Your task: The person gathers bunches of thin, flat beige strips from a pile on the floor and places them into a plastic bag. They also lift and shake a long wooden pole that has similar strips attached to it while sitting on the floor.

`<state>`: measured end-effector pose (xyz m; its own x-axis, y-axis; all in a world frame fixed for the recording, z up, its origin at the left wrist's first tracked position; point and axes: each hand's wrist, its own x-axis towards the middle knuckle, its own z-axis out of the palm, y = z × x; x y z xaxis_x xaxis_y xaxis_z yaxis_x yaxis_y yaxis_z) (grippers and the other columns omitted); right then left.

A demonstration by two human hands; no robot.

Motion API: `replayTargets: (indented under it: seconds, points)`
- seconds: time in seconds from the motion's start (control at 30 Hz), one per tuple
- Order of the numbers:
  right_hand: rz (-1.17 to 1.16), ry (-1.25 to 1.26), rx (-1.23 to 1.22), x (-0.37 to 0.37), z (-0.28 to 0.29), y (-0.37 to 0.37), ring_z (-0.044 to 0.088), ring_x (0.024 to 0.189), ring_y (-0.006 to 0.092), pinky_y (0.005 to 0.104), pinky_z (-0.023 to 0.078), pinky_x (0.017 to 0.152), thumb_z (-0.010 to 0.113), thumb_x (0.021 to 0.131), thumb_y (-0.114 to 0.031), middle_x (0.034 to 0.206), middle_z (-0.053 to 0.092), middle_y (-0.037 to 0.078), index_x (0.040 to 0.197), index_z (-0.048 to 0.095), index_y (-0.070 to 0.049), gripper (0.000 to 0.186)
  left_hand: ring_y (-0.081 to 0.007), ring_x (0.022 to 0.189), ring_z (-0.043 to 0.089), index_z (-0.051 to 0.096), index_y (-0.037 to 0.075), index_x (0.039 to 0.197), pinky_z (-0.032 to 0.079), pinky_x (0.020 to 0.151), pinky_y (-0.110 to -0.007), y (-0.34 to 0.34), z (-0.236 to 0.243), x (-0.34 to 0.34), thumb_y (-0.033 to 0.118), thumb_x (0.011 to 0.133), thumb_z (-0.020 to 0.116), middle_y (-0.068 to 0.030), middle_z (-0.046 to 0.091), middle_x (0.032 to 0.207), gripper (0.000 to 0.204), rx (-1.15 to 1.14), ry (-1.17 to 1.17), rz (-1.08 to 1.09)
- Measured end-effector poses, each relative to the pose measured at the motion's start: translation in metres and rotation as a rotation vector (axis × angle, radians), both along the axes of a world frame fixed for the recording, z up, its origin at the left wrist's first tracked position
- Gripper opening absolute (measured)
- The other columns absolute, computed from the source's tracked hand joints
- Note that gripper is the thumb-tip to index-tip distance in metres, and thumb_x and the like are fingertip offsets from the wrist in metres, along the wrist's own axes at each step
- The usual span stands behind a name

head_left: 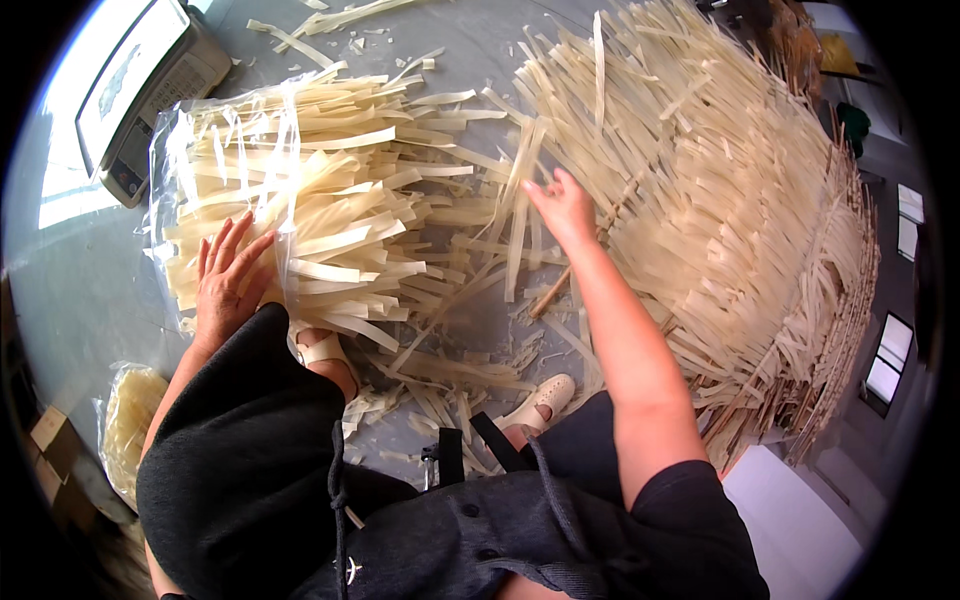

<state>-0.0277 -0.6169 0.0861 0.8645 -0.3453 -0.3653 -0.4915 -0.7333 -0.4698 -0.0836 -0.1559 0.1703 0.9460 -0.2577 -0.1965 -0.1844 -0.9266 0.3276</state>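
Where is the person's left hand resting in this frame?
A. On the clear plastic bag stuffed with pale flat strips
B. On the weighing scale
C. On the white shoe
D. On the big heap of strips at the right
A: the left hand lies flat, fingers spread, on the clear plastic bag filled with pale strips, apart from the scale above it.

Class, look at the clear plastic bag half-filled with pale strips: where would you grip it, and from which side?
Probably grip the clear plastic bag at its open right-hand mouth, coming from the right: strips stick out there, and the left hand already lies flat on its near edge.
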Motion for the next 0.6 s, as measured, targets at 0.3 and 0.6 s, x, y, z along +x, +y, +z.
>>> replayTargets:
  seconds: [0.3, 0.6]
  points:
    - [0.091, -0.175, 0.219, 0.047, -0.015, 0.033, 0.063, 0.074, 0.0191, 0.0344, 0.049, 0.07, 0.069, 0.078, -0.03, 0.076, 0.065, 0.004, 0.087, 0.064, -0.007, 0.026, -0.0281, 0.138, 0.031, 0.055, 0.025, 0.13, 0.016, 0.114, -0.05, 0.002, -0.009, -0.003, 0.016, 0.088, 0.061, -0.0039, 0.041, 0.145, 0.043, 0.009, -0.028, -0.026]
    - [-0.091, 0.157, -0.135, 0.017, -0.034, -0.01, 0.064, 0.098, 0.0316, 0.0414, 0.05, 0.082, 0.068, 0.075, -0.041, 0.108, 0.065, 0.016, 0.106, 0.056, -0.008, 0.047, -0.0294, 0.137, 0.032, 0.055, 0.023, 0.13, 0.018, 0.113, -0.052, 0.004, -0.009, -0.003, 0.016, 0.089, 0.06, -0.0062, 0.041, 0.144, 0.042, 0.047, -0.046, -0.036]
